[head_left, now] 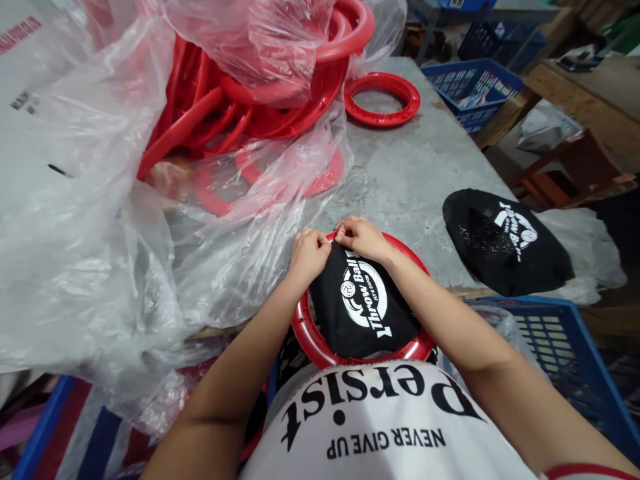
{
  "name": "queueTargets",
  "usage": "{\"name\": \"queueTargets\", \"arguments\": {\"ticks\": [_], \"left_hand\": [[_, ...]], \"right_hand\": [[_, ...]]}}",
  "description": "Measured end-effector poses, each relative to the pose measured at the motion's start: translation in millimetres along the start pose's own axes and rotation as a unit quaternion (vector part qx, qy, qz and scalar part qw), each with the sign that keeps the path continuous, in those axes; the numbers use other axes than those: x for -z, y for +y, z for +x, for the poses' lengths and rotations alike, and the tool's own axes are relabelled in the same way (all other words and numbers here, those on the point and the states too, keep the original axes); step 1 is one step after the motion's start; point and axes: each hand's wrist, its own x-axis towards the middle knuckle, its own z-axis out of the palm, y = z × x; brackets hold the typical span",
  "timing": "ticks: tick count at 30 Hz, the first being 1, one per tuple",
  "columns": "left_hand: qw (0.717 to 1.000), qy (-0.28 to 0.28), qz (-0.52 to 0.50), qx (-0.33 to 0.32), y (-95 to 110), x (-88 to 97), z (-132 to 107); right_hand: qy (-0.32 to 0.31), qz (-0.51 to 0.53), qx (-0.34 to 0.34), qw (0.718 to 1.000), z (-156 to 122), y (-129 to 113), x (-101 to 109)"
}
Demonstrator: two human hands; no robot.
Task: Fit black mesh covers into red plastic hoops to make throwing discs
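Observation:
A red plastic ring (313, 337) rests against my body at the table's edge. Across its opening lies a black mesh fabric piece (330, 307) with a white "Throw Ball" print. My left hand (310, 253) is closed at the far side of the ring, its fingertips pinching the fabric's edge by the rim. Just to the right, my right hand (364, 238) pinches the same edge with thumb and fingers. The exact spot under the fingertips is hidden. Another black printed fabric piece (475, 233) lies on the table at the right.
Many red rings (225, 100) are heaped under clear plastic bags (135, 267) at the left and back. A loose red ring (383, 120) lies on the grey table (425, 160). Blue crates stand at the lower right (565, 320) and behind the table (470, 73).

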Motion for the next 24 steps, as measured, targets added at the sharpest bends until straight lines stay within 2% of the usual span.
{"name": "queueTargets", "arguments": {"ticks": [16,24], "left_hand": [[1.000,0.000,-0.012,-0.003,-1.0,0.2,-1.2],[0.999,-0.006,0.045,0.001,0.4,-1.6,2.0]], "right_hand": [[0.003,0.045,-0.005,0.999,1.6,8.2,-3.3],[0.008,0.015,-0.008,1.000,3.3,3.8,-4.5]]}}
